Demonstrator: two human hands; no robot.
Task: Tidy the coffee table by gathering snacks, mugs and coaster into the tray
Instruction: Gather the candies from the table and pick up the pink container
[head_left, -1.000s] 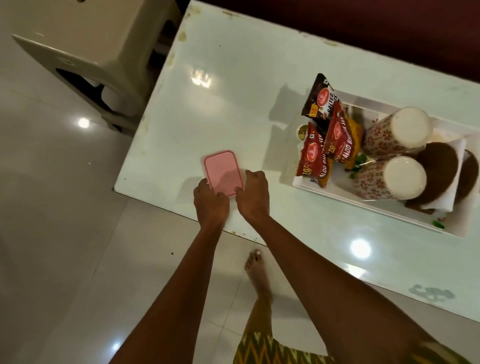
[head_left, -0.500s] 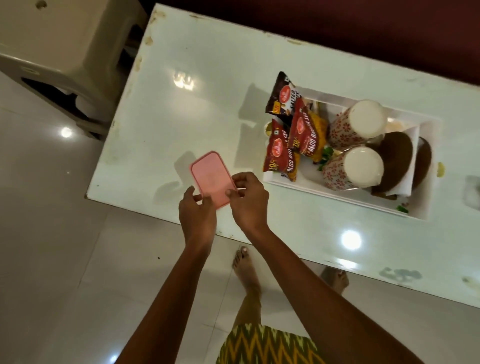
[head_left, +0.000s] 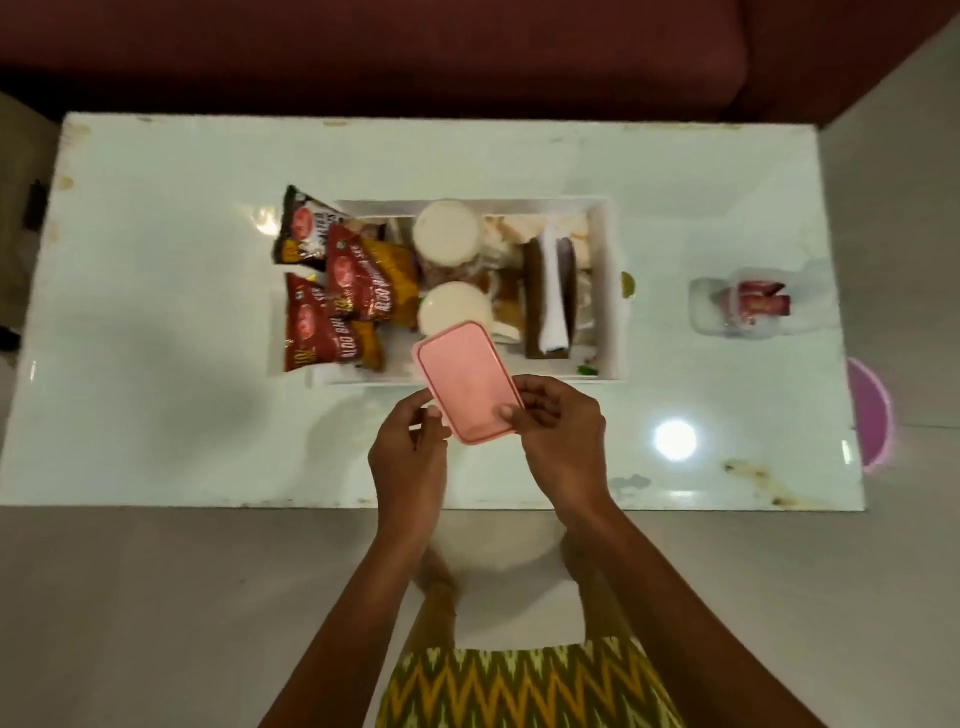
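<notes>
Holding a pink rectangular lid (head_left: 467, 382) in both hands just above the near edge of the white tray (head_left: 608, 291), near the middle of the coffee table (head_left: 156, 415). Left hand (head_left: 410, 462) pinching the lid's near left corner, fingers curled; right hand (head_left: 563, 434) gripping its near right side, thumb on top, fingers closed beneath. Lid tilted, its far end overhanging the tray's near rim and partly covering one of two white-topped mugs (head_left: 449, 234). Tray already crowded: red snack packets (head_left: 358, 283) spilling over its left end, mugs in the middle, brown coasters with a white napkin (head_left: 553, 296) toward the right end. Judged to be mid-placement of the lid, though possibly meant for a clear container (head_left: 743, 306) with a red packet inside, standing well apart near the table's right edge and not yet gathered. Next move likely calling for a flat lowering into the little free strip along the tray's near rim, or laying on top of the mugs. Plenty of bare table on the left half and along the near edge; pink round object (head_left: 872, 415) just past the right edge.
</notes>
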